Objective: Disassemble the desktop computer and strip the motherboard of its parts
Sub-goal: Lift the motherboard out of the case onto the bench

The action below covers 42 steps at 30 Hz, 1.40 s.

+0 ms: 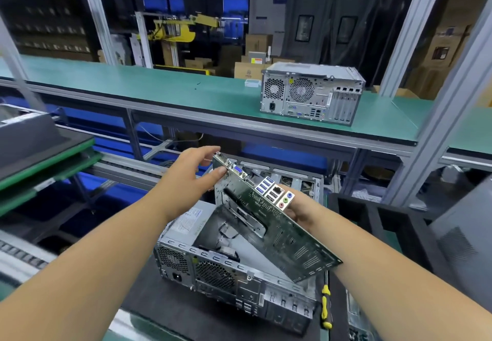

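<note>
both hands grip the motherboard (277, 223) clear above the open case (234, 268), left hand (191, 178) pinching the port end, right hand (303, 211) clasping the far edge, probably for stripping.

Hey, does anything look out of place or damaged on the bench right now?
Nothing looks damaged. The motherboard is tilted only because both hands hold it above the open computer case: left hand at the port end, right hand behind it. A yellow-handled screwdriver lies right beside the case, near the mat's edge.
</note>
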Each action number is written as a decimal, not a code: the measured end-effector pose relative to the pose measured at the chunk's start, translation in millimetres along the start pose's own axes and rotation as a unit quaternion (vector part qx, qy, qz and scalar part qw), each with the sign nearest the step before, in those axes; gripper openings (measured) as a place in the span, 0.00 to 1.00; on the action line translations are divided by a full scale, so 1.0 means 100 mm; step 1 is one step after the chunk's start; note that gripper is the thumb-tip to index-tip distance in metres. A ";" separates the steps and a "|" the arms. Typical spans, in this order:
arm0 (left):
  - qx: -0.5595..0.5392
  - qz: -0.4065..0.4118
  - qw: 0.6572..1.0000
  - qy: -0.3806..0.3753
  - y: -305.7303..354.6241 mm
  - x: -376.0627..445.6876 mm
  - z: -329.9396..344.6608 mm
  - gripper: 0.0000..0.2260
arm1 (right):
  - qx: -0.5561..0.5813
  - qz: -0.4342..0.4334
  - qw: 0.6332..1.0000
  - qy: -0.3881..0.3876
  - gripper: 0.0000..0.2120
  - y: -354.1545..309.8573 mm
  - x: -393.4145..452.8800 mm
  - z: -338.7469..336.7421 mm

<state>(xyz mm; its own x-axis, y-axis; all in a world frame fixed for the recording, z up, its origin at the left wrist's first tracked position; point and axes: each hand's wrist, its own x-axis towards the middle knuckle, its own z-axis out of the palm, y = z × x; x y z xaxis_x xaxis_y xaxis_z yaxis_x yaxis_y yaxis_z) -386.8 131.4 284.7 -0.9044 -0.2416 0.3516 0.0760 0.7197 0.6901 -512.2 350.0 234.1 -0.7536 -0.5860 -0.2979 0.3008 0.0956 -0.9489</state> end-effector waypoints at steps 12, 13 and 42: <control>-0.159 -0.108 0.979 0.073 0.31 -0.12 0.02 0.13 | 0.017 -0.132 0.991 0.023 0.14 -0.51 -0.14 0.03; -0.167 -0.120 0.976 0.069 0.33 -0.14 0.02 0.14 | 0.026 -0.133 0.991 0.021 0.17 -0.54 -0.16 0.04; -0.189 -0.062 0.947 -0.254 1.23 -0.01 1.80 0.09 | 0.035 -0.194 0.971 0.137 0.19 -0.09 -1.23 -1.74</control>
<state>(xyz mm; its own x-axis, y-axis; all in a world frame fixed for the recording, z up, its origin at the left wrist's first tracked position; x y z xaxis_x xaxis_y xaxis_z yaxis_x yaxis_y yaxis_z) -451.6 337.4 255.6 -0.9940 0.1047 -0.0302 0.0142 0.3994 0.9167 -524.2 560.9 260.7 -0.9422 -0.3304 0.0558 -0.0059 -0.1500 -0.9887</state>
